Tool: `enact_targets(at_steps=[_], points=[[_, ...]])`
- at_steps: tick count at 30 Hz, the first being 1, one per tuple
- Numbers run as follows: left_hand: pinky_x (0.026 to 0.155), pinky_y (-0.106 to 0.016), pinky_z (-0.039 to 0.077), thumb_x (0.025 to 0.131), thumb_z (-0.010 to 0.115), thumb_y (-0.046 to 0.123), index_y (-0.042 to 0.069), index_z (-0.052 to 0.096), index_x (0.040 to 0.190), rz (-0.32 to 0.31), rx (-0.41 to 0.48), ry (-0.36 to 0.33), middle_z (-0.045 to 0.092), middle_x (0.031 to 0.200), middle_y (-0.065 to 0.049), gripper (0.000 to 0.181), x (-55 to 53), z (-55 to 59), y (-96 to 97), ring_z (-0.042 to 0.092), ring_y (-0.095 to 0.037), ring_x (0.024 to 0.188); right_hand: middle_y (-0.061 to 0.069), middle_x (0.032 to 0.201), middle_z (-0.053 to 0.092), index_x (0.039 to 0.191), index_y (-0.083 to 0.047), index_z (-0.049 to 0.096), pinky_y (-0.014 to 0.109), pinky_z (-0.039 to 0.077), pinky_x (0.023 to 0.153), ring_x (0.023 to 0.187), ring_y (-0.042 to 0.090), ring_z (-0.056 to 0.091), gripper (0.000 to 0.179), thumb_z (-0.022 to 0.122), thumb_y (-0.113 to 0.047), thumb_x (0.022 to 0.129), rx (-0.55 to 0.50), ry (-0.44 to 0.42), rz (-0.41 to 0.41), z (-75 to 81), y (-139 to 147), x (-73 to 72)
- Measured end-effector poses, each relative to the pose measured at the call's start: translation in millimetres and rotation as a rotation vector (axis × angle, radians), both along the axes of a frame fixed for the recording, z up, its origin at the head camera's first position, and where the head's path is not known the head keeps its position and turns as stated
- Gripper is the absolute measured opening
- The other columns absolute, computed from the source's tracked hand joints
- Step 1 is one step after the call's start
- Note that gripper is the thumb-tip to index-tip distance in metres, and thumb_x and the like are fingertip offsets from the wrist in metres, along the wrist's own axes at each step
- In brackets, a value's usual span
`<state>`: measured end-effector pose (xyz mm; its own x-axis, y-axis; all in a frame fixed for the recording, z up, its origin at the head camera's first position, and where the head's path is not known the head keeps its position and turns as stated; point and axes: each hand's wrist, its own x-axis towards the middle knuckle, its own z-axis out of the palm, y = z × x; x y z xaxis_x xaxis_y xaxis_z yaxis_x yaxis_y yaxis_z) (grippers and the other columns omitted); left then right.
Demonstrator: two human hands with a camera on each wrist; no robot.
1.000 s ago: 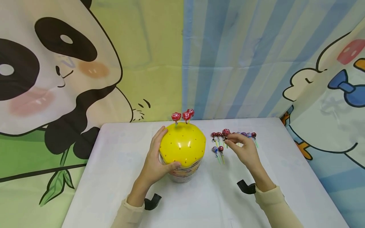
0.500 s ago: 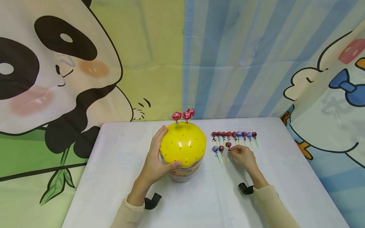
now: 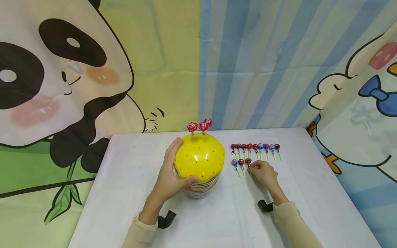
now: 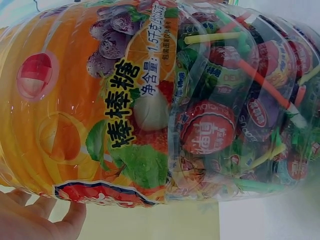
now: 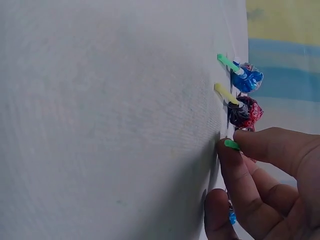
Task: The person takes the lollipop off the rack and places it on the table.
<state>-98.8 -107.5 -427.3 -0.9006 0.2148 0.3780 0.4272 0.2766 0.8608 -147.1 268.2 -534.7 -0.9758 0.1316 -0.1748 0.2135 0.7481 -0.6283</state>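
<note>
My left hand [image 3: 167, 181] grips a large clear candy jar [image 4: 215, 130] near its top, thumb in front and fingers round the left side. A domed yellow lid [image 3: 200, 156] with small holes covers the jar, and three red lollipops [image 3: 192, 126] stand upright at its back. To the right, my right hand [image 3: 263, 171] pinches the green stick [image 5: 231, 144] of a dark red lollipop [image 3: 248, 161] at the table surface. Beside that lollipop lie a dark red one [image 3: 241, 161] and a blue one [image 3: 234, 162], sticks towards me.
A row of several wrapped lollipops [image 3: 255, 146] lies behind the shorter row, their sticks pointing forward. The white table [image 3: 130, 155] ends at a cartoon-printed backdrop [image 3: 167, 69]. Wrapped lollipops and coloured sticks show through the jar wall in the left wrist view.
My right hand has come down from the back row with the dark red lollipop, setting it into the front row beside the other two. The left hand and jar have stayed put.
</note>
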Motion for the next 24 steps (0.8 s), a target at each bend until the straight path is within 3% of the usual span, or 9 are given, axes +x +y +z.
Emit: enact_targets(at_steps=[6,14,19,24], points=[[0.109,-0.063,0.032,0.075,0.083,0.051,0.036,0.027,0.157,0.004,0.001,0.001,0.016,0.164,0.01,0.1,0.2,0.5,0.3,0.025,-0.021,0.146,0.0,0.081,0.072,0.096,-0.009,0.073,0.061,0.032,0.083,0.081,0.028,0.063,0.019,0.071,-0.027,0.091,0.043,0.033,0.014,0.9,-1.9,-0.3],[0.109,-0.063,0.033,0.075,0.083,0.051,0.037,0.027,0.156,0.004,0.006,-0.002,0.016,0.164,0.011,0.1,-0.5,-1.0,0.9,0.024,-0.02,0.146,-0.002,0.083,0.072,0.094,-0.012,0.074,0.061,0.034,0.082,0.083,0.029,0.065,0.021,0.069,-0.031,0.092,0.129,0.072,0.039,3.1,-4.3,2.5],[0.108,-0.063,0.033,0.075,0.083,0.05,0.036,0.028,0.156,0.002,0.006,0.006,0.016,0.164,0.011,0.099,-0.9,-1.3,1.6,0.025,-0.02,0.146,0.004,0.09,0.074,0.099,-0.01,0.074,0.059,0.034,0.081,0.087,0.033,0.065,0.021,0.067,-0.029,0.094,0.111,0.134,0.037,15.4,-5.9,4.7],[0.108,-0.063,0.033,0.075,0.084,0.05,0.036,0.027,0.156,-0.002,0.007,0.004,0.016,0.164,0.01,0.1,-0.9,-2.1,0.7,0.025,-0.021,0.146,0.004,0.091,0.074,0.104,-0.009,0.073,0.051,0.044,0.076,0.086,0.028,0.065,0.019,0.069,-0.025,0.095,0.014,0.291,0.081,40.3,-13.6,1.6]])
